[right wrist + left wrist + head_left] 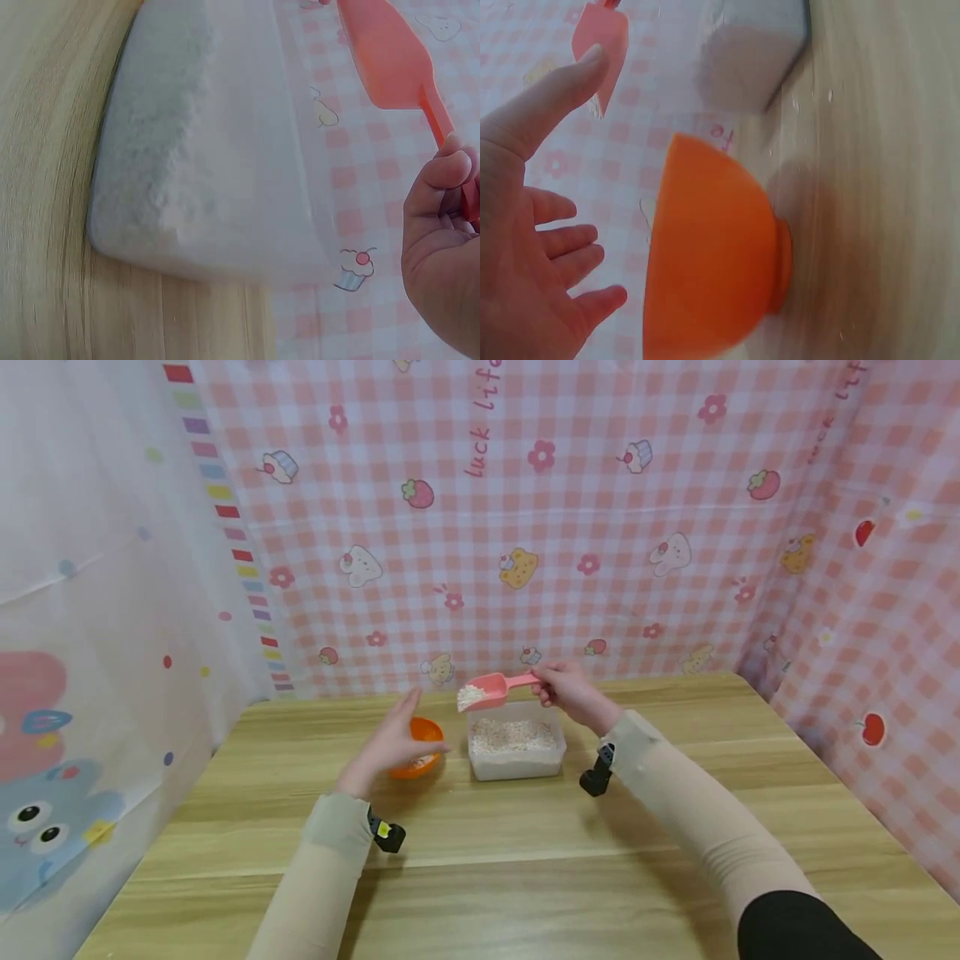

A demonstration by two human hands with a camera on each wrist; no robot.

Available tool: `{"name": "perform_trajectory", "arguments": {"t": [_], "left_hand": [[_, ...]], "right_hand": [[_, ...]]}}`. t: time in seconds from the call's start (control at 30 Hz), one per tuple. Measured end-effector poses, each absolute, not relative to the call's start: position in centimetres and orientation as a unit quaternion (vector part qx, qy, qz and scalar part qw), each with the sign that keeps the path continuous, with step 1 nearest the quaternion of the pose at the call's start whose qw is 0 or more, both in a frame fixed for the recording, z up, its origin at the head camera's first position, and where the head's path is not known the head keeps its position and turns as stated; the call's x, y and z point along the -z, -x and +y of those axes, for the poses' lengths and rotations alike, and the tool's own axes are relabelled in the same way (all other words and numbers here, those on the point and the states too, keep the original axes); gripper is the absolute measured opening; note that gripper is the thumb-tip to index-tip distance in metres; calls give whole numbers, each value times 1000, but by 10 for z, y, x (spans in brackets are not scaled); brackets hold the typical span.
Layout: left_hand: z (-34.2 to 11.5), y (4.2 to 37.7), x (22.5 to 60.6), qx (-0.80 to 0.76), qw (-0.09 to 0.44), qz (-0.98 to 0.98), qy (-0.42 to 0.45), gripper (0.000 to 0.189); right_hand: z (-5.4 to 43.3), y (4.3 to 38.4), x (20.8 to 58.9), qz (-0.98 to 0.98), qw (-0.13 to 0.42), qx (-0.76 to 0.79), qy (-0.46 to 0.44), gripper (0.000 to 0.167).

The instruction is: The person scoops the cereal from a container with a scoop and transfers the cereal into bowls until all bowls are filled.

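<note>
My right hand (pixel 572 689) grips the handle of a pink scoop (pixel 491 691), held above a translucent plastic box. Pale flakes that look like oats (pixel 470 696) fill the front of the scoop. More of them lie in the box (pixel 517 768), heaped against its near side. My left hand (pixel 393 739) is over the left side of an orange bowl (pixel 427 727), its thumb spread apart from the fingers and nothing in its grasp. A few flakes show inside the bowl. In the left wrist view the fingers (pixel 574 251) are beside the bowl's rim, apart from it.
Bowl and box stand side by side on a wooden table (pixel 480 877), near its back edge. Behind them hangs a pink checked cloth (pixel 480 543). A white patterned cloth (pixel 112 568) hangs at the left. Each wrist carries a small black camera (pixel 387 837).
</note>
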State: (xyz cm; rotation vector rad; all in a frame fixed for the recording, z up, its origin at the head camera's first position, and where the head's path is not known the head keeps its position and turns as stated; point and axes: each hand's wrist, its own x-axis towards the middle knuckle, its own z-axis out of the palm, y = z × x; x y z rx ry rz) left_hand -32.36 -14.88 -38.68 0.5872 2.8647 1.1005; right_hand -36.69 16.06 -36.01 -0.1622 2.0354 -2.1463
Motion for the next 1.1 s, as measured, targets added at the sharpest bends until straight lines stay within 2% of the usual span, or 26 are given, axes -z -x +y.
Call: {"name": "perform_trajectory", "arguments": {"t": [0.47,0.9,1.1], "left_hand": [[-181,319,402,-343,24,925,-164,113],[-193,314,412,-351,42,924,-147,120],[-196,312,412,-347,45,926,-143,117]], "right_hand": [[138,368,365,685,103,719,63,29],[122,369,370,682,114,717,89,29],[115,370,370,679,118,720,84,31]]}}
